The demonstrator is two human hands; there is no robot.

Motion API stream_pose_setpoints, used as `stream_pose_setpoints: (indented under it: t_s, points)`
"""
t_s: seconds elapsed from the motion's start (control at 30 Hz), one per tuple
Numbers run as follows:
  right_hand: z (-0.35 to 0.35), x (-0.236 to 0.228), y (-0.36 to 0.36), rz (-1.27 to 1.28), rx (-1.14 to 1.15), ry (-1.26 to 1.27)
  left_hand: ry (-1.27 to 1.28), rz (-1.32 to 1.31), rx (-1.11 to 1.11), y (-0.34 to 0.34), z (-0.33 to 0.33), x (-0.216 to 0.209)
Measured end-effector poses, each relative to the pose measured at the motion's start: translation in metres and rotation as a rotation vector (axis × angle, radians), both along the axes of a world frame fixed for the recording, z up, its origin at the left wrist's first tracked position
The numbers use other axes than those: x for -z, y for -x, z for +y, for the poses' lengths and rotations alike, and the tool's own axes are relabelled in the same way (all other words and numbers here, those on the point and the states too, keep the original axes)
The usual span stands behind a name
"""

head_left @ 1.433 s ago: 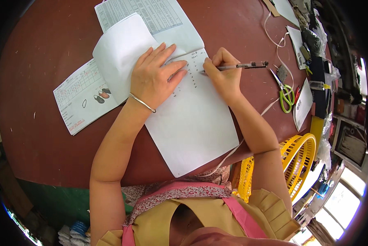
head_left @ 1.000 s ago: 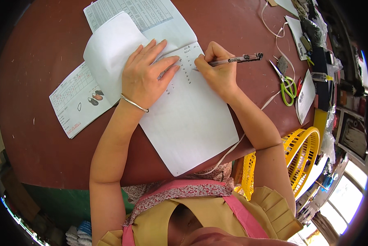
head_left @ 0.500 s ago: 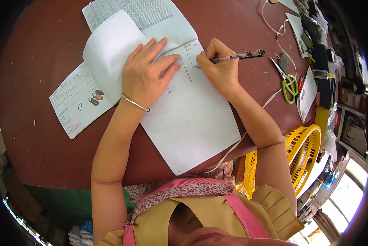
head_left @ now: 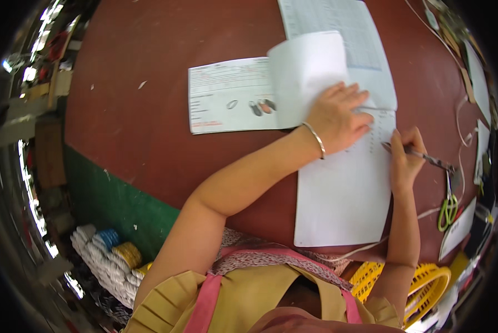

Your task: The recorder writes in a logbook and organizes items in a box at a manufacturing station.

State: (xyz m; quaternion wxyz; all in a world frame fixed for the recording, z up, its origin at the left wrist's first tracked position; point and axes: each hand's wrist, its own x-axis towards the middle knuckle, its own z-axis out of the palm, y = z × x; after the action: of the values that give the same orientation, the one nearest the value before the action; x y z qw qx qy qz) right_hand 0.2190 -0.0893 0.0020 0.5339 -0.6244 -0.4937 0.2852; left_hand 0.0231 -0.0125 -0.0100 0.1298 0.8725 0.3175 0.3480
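Observation:
My left hand point(head_left: 340, 116) lies flat on the upper part of an open notebook's white page point(head_left: 340, 205), its fingers stretched toward the fold. A bangle circles that wrist. At the page's right edge, my right hand point(head_left: 407, 158) grips a pen point(head_left: 440, 164), tip pointing left at the paper. Small handwritten marks run in columns between the two hands; motion blurs them. Above the fold, a printed table page point(head_left: 338, 33) spreads out. A white leaf point(head_left: 307, 64) curls up left of my left hand, partly over a form with shoe pictures point(head_left: 232, 94).
The dark red table point(head_left: 143, 122) carries everything. Right of my right hand lie green-handled scissors point(head_left: 448, 213), a pale cord point(head_left: 461, 119) and some papers point(head_left: 459, 230). Below the table edge are a yellow plastic basket point(head_left: 426, 283) and, at left, bundled white gloves or yarn point(head_left: 101, 261).
The whole view has swung leftward, so the notebook and both hands appear farther right. My left hand still rests on the page; the pen stays in my right hand near the written columns.

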Motion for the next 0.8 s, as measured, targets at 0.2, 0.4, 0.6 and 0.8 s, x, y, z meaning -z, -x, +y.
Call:
stream_pose_setpoints:
  t_s: [0.2,0.4,0.6,0.8]
  points:
    - [0.004,-0.004,0.002,0.05,0.091,0.038,-0.009,-0.015,0.004,0.0,-0.001,0.003]
    - [0.003,-0.009,0.003,0.019,0.118,0.099,-0.001,-0.035,0.007,0.0,0.0,0.002]
    - [0.005,-0.007,0.0,0.029,0.047,0.07,-0.001,-0.045,0.005,-0.001,0.0,0.003]
    - [0.005,-0.014,0.006,0.113,0.126,0.156,-0.004,-0.04,0.003,-0.001,0.0,0.002]
